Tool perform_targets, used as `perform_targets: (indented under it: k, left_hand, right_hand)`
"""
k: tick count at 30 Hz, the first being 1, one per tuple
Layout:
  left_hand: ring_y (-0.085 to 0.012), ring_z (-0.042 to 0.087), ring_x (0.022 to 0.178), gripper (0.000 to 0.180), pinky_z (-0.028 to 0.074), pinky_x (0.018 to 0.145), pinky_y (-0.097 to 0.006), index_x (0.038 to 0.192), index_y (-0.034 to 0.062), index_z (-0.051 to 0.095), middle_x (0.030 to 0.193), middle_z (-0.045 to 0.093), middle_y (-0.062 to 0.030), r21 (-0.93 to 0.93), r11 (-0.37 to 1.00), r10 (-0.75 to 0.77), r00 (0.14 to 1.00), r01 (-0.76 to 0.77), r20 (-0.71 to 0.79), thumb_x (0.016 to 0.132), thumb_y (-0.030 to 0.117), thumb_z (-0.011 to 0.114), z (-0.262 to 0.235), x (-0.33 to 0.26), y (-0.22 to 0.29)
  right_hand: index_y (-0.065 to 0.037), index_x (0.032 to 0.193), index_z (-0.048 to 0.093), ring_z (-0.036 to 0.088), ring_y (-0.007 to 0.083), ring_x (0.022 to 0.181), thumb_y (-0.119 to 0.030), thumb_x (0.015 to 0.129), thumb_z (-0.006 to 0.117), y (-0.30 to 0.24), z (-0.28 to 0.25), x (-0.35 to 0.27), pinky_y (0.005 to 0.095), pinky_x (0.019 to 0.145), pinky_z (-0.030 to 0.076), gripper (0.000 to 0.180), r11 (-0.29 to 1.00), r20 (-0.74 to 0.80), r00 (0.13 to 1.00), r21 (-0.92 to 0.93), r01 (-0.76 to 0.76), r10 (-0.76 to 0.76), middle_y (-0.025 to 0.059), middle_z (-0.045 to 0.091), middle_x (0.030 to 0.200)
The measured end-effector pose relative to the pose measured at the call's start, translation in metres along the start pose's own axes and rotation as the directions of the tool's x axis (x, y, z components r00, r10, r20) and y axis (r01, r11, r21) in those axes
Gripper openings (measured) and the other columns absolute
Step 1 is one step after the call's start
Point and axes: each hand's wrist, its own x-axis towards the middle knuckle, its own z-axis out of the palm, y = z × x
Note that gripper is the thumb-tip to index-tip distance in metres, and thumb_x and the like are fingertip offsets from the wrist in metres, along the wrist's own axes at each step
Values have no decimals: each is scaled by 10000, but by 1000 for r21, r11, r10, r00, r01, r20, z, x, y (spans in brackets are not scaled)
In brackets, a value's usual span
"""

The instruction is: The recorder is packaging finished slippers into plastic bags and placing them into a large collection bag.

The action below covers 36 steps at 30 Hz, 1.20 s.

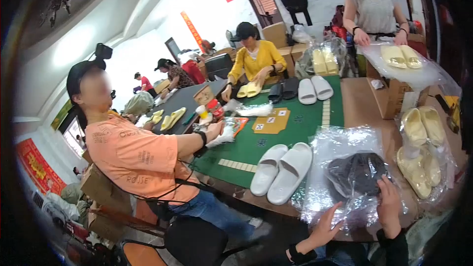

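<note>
A clear plastic bag with a pair of dark slippers [358, 171] inside, their outline blurred by the shiny film, lies at the table's near right. My right hand [389, 203] rests on the near right edge of this bag, fingers stretched out over the film. At the bag's near left, my left hand [322, 229] has its thumb and fingers apart, touching or just over the plastic. Under the bagged slippers is a stack of clear plastic bags [320, 160]. To the left stands a pair of white slippers [282, 172], unwrapped, on the green mat [224, 152].
Bagged cream slippers [421, 155] lie to the right, beside a cardboard box [389, 96]. Across the mat are white slippers [315, 89] and black slippers [283, 89]. A person in orange [133, 152] sits left; others in yellow [266, 59] and grey [373, 7] handle cream slippers.
</note>
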Motion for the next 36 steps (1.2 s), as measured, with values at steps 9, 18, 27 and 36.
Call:
perform_targets:
  k: [9, 18, 27, 36]
  left_hand:
    - [-378, 227, 1386, 491, 187, 1104, -536, 1345, 113, 465, 1480, 294, -176, 878, 458, 34, 990, -140, 140, 904, 320, 528, -3, -5, -16]
    - [-411, 186, 1394, 488, 183, 1097, -564, 1245, 128, 556, 1512, 231, -183, 882, 436, 27, 982, -181, 189, 818, 357, 612, -9, -6, -24]
    - [-364, 273, 1359, 484, 169, 1116, -523, 1307, 178, 516, 1389, 421, -127, 889, 430, -48, 979, -156, 196, 864, 369, 561, -11, -9, -20]
    - [-363, 537, 1070, 354, 318, 996, -599, 1128, 155, 639, 1103, 614, -114, 882, 425, -184, 934, -205, 306, 843, 348, 558, -9, -4, -23]
  right_hand:
    - [-20, 1100, 550, 573, 372, 1000, 57, 684, 533, -14, -6, 18, 429, 822, 467, 423, 992, -116, 985, -20, 129, -130, 166, 571, 1225]
    - [-30, 1080, 562, 587, 347, 989, 45, 678, 557, -16, -16, 24, 420, 818, 470, 409, 991, -73, 988, -11, 134, -134, 159, 587, 1205]
    - [-49, 1025, 578, 614, 334, 934, 54, 663, 566, -22, -38, 31, 392, 773, 493, 376, 975, -14, 977, 71, 213, -212, 144, 615, 1165]
    - [-82, 1045, 584, 634, 304, 951, -24, 709, 622, -26, -43, 26, 386, 757, 512, 344, 965, 42, 972, 132, 226, -233, 130, 638, 1129]
